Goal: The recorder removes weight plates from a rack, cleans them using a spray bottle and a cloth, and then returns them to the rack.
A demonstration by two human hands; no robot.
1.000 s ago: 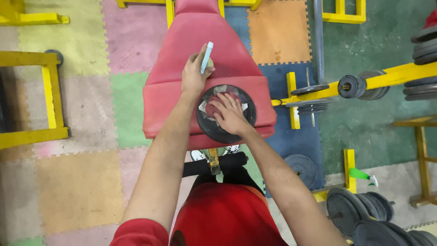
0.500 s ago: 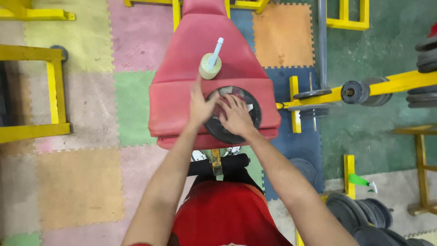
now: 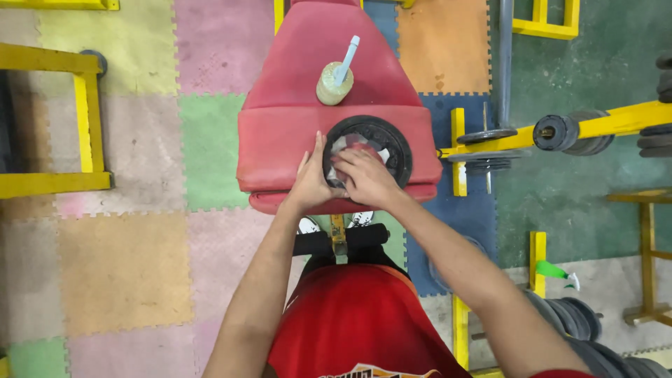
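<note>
A black iron plate [image 3: 369, 152] lies flat on the red padded counter [image 3: 294, 105], near its front edge. The left hand [image 3: 311, 183] braces the rim, fingers spread open. The right hand [image 3: 364, 176] presses a reddish cloth [image 3: 352, 148] at the hub. The plate looks heavy and rigid, best gripped by the ridged rim. A small round bottle [image 3: 334, 82] stands behind.

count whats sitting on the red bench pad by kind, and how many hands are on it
black weight plate: 1, lying flat on the red bench pad
cloth or paper piece on the plate: 1
roll with a light blue stick in it: 1, standing farther up the pad
hands: 2, left hand at the plate's edge, right hand on the plate
total: 5
</note>
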